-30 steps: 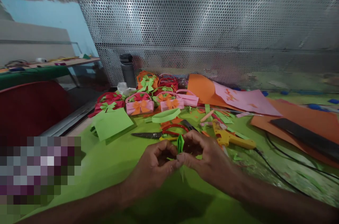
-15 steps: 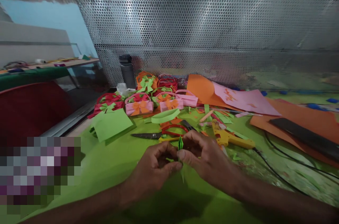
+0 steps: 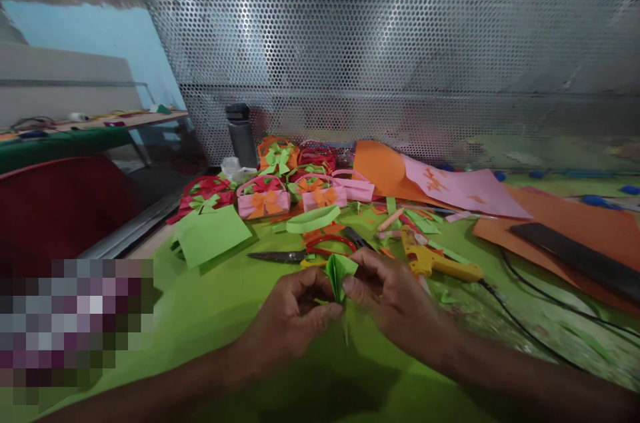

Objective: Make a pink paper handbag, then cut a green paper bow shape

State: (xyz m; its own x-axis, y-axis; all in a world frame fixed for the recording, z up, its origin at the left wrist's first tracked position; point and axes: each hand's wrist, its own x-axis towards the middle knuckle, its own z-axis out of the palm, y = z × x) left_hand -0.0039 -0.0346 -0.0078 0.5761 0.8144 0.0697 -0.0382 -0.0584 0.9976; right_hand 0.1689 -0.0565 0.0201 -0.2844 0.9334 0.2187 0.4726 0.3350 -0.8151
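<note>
A small folded piece of green paper [image 3: 338, 276] stands upright between my hands, its top fanned out and a thin tip pointing down below the fingers. My left hand [image 3: 303, 310] pinches its lower left side. With thumb and fingers, my right hand [image 3: 387, 286] grips its right side. Just beyond my fingers lie scissors [image 3: 277, 256] with dark blades and red and yellow handles. A yellow glue gun [image 3: 445, 264] rests to the right of my right hand, its cord running toward the lower right.
Small paper bags with bows [image 3: 263, 200] stand at the back, near a dark bottle [image 3: 241, 136]. A green paper sheet [image 3: 213, 236] lies to the left. Orange sheets [image 3: 377, 166] and a pink sheet [image 3: 465, 186] lie back right, before a perforated metal panel [image 3: 375, 43]. Paper scraps [image 3: 423, 222] litter the middle.
The folded green paper has spread at its top, from a narrow edge to a wider fan leaning right. Both hands keep hold of it in nearly the same place.
</note>
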